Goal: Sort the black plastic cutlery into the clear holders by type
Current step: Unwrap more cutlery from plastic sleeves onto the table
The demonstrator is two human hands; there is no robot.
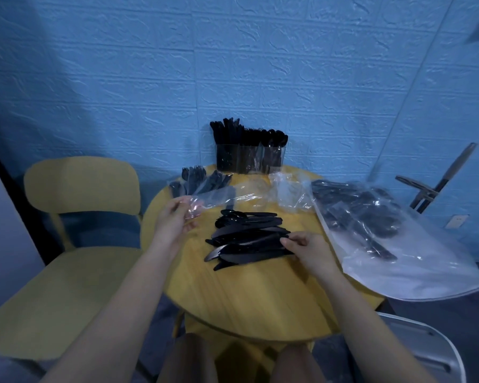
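A loose pile of black cutlery (246,240), knives and spoons mixed, lies in the middle of the round yellow table (255,297). My right hand (306,248) pinches the handle ends at the pile's right side. My left hand (173,221) holds the end of an empty clear plastic wrapper (219,196) left of the pile. At the table's far edge stand the clear holders (249,158), packed with upright black knives, forks and spoons. A bundle of forks and knives (198,179) lies at the far left of the table.
A large clear bag of black cutlery (371,217) covers the table's right side and hangs over its edge. Crumpled clear wrappers (288,192) lie before the holders. A yellow chair (80,189) stands to the left, a grey chair (426,352) at the lower right.
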